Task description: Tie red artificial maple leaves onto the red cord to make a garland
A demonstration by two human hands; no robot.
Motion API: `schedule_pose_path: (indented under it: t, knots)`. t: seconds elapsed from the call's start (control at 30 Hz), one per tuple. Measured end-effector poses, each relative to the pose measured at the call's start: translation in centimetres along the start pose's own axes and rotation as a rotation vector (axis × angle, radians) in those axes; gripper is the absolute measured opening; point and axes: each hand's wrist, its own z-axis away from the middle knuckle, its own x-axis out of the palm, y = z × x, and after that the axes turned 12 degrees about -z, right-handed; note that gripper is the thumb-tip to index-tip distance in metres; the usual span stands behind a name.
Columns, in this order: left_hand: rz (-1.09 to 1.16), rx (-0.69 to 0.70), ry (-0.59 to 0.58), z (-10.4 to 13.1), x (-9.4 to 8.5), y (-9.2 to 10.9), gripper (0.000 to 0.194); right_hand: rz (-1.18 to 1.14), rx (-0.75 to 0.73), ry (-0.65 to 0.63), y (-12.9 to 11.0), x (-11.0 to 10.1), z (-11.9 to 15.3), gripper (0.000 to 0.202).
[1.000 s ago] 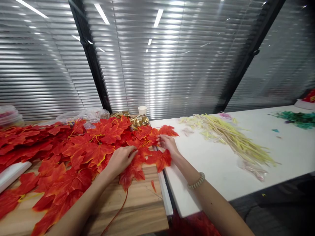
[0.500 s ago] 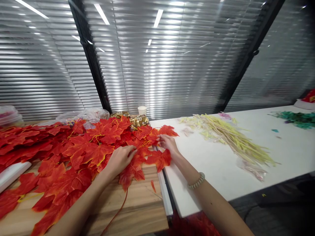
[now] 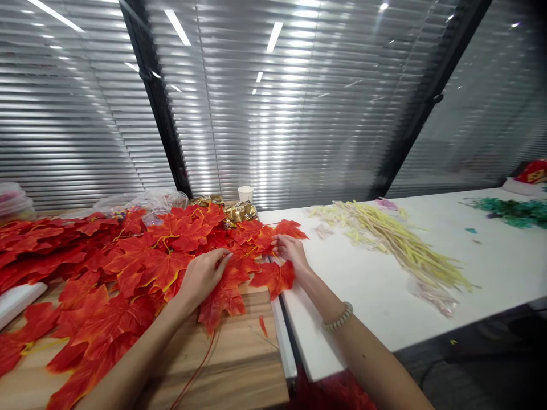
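Red artificial maple leaves with yellow edges lie heaped on the wooden table. At the table's right edge, a maple leaf garland (image 3: 273,277) stretches between my two hands. My left hand (image 3: 205,274) is closed, thumb and fingers pinching the garland just above a hanging leaf (image 3: 225,297). My right hand (image 3: 291,253), with a beaded bracelet on its wrist, pinches the garland's right part; leaves show above and below its fingers. What exactly lies between the fingertips is partly hidden. A thin reddish cord (image 3: 199,370) trails from under the hanging leaf towards the front.
On the white table (image 3: 363,296) lie a bundle of pale yellow strips (image 3: 401,239), plastic packets and green tinsel-like material (image 3: 513,210). Gold wrappers (image 3: 240,213) and a paper cup (image 3: 245,193) stand behind the leaves. A narrow gap separates the tables.
My left hand has shifted slightly left, drawing the hanging leaf a little left with it. My right hand stays almost in place, still pinching the garland. The view has turned slightly.
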Motion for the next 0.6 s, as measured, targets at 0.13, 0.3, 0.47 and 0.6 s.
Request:
schedule_pose_path:
  t: [0.13,0.3,0.47,0.6]
  knots:
    - [-0.043,-0.032,0.037,-0.02,-0.16,0.04,0.028,-0.006,-0.015,0.019,0.07,-0.06,-0.11,0.012]
    - [-0.054,-0.059,0.070,0.03,-0.29,0.07,0.027,-0.013,-0.026,0.017,0.02,-0.11,-0.10,0.012]
    - [-0.070,-0.096,0.071,0.00,-0.31,0.08,0.027,-0.020,-0.045,0.021,0.09,-0.23,-0.22,0.012]
    - [-0.069,-0.113,0.101,-0.01,-0.23,0.01,0.028,-0.025,-0.051,0.022,0.24,-0.34,-0.38,0.012]
